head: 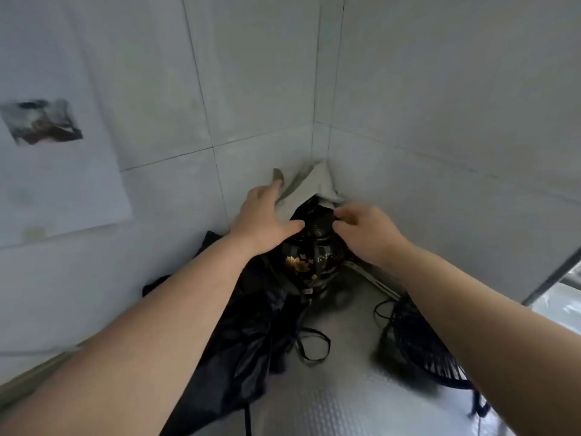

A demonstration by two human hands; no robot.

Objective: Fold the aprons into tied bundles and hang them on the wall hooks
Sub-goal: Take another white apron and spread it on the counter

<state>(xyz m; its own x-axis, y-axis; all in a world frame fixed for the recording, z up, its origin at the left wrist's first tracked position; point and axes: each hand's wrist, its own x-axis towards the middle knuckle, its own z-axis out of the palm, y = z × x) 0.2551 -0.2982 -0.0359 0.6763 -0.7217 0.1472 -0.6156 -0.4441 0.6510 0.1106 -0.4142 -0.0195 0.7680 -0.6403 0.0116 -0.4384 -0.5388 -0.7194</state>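
Observation:
A black apron bundle with gold flower print (309, 262) stands in the wall corner on a metal counter (342, 404). Behind it a pale grey cloth (309, 180) leans into the corner. My left hand (262, 215) reaches over the bundle with fingers spread, thumb touching its top left and fingertips against the pale cloth. My right hand (366, 229) has curled fingers pinching the dark fabric at the bundle's top right. A loose black apron (248, 341) lies heaped under my left forearm, its thin black strap (311, 347) looping over the counter.
Tiled walls meet in a corner (320, 89) just behind the bundle. A white paper sheet with a picture (47, 127) hangs on the left wall. A black wire-grille object (421, 347) sits on the counter under my right forearm. A window edge (566, 287) shows at right.

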